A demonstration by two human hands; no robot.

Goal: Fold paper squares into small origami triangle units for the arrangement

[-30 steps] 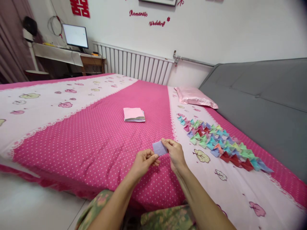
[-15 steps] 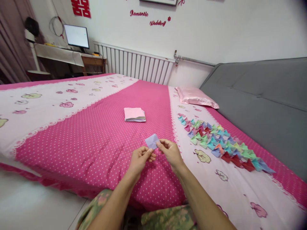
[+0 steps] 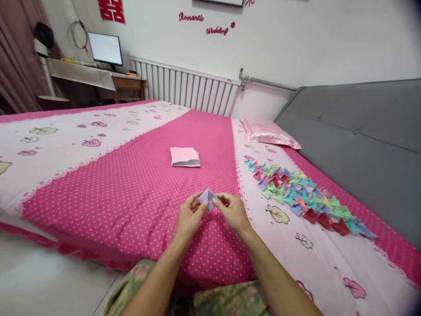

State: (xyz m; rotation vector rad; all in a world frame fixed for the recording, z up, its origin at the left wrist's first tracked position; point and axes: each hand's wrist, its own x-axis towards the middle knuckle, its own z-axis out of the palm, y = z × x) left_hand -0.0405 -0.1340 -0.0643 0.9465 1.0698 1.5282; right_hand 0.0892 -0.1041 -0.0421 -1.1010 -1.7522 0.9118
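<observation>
Both hands hold a small lavender folded paper above the pink dotted bedspread. My left hand pinches its left side and my right hand pinches its right side; the fingers of both are closed on it. The paper is pushed into a peaked, partly collapsed shape. A flat stack of coloured paper sheets, pink on top, lies farther up the bed. To the right, several finished folded paper pieces in many colours lie in rows.
A pink satin pillow lies by the grey padded headboard on the right. A white radiator runs along the far wall. A desk with a lit monitor stands at the back left. The bed's near edge is just under my forearms.
The lavender paper went from a flat square held at its corners to a pinched, peaked shape. Both hands have drawn closer together around it.
</observation>
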